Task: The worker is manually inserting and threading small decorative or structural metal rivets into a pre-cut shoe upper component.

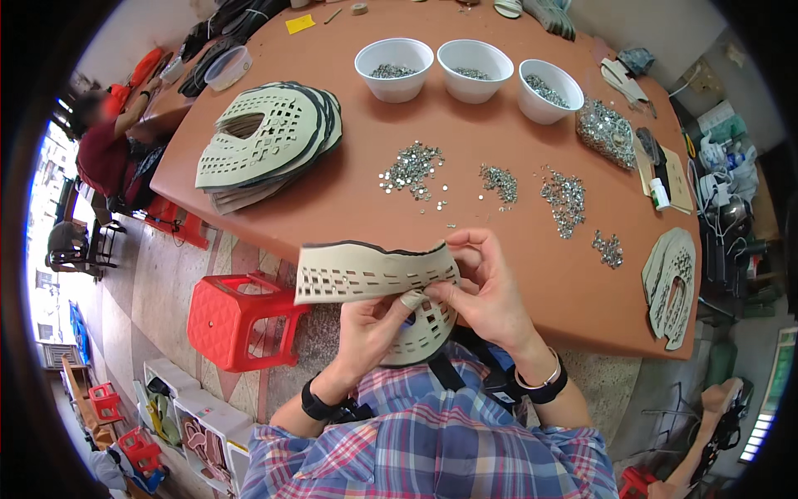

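In front of my chest, over the table's front edge, I hold a cream perforated shoe upper [366,270] with dark edging, curved round on itself. My left hand [371,333] grips it from below, thumb pressed against the rows of cut slots. My right hand [485,291] pinches its right side, thumb and fingers close together near the left thumb. Whether a small stud sits between those fingertips I cannot make out. Just beyond my hands lie loose piles of silver studs [411,170], [499,183], with larger and smaller pieces kept apart.
Three white bowls [395,71] of studs stand at the back, beside a clear bag of studs [607,133]. A stack of cream uppers [270,137] sits at left, more uppers [672,287] at right. A red stool [241,324] stands left; another person [116,154] sits beyond.
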The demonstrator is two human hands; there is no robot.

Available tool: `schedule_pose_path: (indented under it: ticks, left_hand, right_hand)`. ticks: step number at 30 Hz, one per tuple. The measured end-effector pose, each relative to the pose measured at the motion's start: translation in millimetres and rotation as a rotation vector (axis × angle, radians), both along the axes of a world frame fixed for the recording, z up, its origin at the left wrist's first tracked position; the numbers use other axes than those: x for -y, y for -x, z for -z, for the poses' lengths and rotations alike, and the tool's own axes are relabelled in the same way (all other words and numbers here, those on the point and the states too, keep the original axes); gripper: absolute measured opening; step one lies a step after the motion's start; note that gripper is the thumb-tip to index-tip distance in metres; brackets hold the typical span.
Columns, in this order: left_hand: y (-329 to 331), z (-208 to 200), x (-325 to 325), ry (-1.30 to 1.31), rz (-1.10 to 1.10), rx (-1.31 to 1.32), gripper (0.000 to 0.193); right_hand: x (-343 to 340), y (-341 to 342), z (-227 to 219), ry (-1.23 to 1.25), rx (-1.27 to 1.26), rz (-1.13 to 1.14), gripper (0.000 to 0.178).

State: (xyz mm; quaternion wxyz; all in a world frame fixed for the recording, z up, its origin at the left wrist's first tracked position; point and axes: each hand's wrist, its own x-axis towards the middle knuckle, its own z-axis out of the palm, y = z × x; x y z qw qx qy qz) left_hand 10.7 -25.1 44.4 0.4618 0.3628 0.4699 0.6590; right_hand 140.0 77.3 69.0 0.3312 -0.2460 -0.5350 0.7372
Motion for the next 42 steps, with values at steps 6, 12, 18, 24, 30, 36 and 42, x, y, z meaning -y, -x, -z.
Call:
schedule_pose_path:
  ticks: [6, 12, 18, 24, 30, 36, 42]
  left_hand:
    - [5.5, 0.9, -0.6, 0.078, -0.041, -0.104, 0.016]
    - [7.8, -1.4, 3.0, 0.067, -0.069, -0.098, 0.022]
    - [22.2, 7.1, -2.1, -0.066, 0.009, 0.161, 0.037]
    - [28.6, 9.1, -0.7, -0.086, 0.004, 0.13, 0.03]
    - [27.5, 19.4, 5.7, -0.18, -0.121, -0.043, 0.019]
    - [22.6, 22.5, 12.2, -0.185, -0.106, -0.131, 0.021]
    - [26.4, 6.5, 5.8, -0.131, -0.02, -0.341, 0.018]
  right_hand:
    - [5.5, -0.7, 3.8, -0.305, 0.149, -0.008, 0.038]
    - [3.0, 7.9, 1.6, -0.029, 0.05, -0.017, 0.04]
    - [-10.9, 10.4, -13.5, -0.048, 0.115, -0.167, 0.051]
    - [-28.9, 6.5, -16.9, -0.102, 0.219, -0.228, 0.044]
    - [-106.2, -9.8, 4.7, -0.75, 0.804, 0.111, 0.014]
    - [-118.4, -4.4, 17.4, -0.902, 0.925, 0.062, 0.013]
    - [-120.7, -6.0, 27.3, -1.123, 0.953, 0.11, 0.014]
